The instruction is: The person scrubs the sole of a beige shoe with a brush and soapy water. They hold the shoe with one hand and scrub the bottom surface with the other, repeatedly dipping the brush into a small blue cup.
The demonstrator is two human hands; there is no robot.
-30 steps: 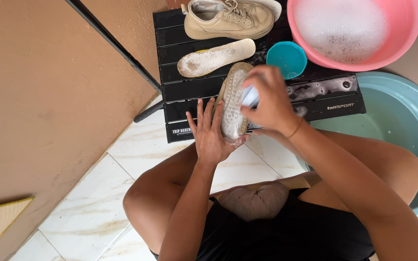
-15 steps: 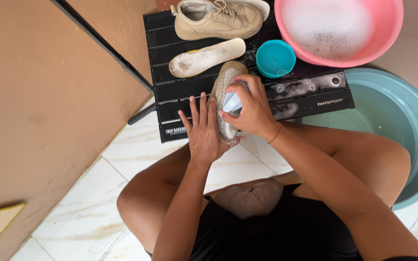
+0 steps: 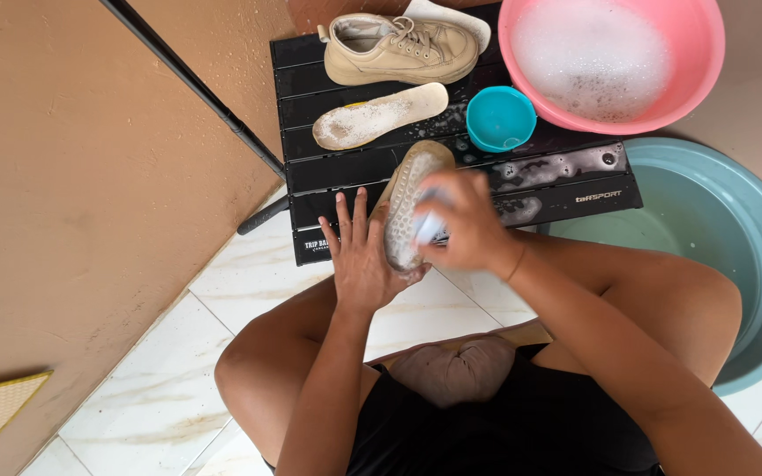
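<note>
The left hand (image 3: 362,256) lies with fingers spread and nearly flat against the side of a beige shoe (image 3: 409,201), bracing it sole-up at the near edge of the black slatted worktop (image 3: 328,167). The right hand (image 3: 465,231) is curled closed around a small pale object (image 3: 429,229), pressed onto the shoe's sole; the hand is blurred and what the object is cannot be told for certain. The shoe rests with its toe pointing away from the person, its heel end over the worktop's front edge.

Just beyond the shoe lies a loose insole (image 3: 379,115), wet and flecked with suds, and beyond that a second beige shoe (image 3: 399,50) stands upright with its laces on top. To the right of the insole sits a small teal cup (image 3: 500,117), touching the pink basin (image 3: 698,66) full of foamy water. A large grey-green tub (image 3: 743,256) stands on the tiled floor (image 3: 178,388) to the right, beside the person's knee. A brown wall (image 3: 72,194) runs along the left.
</note>
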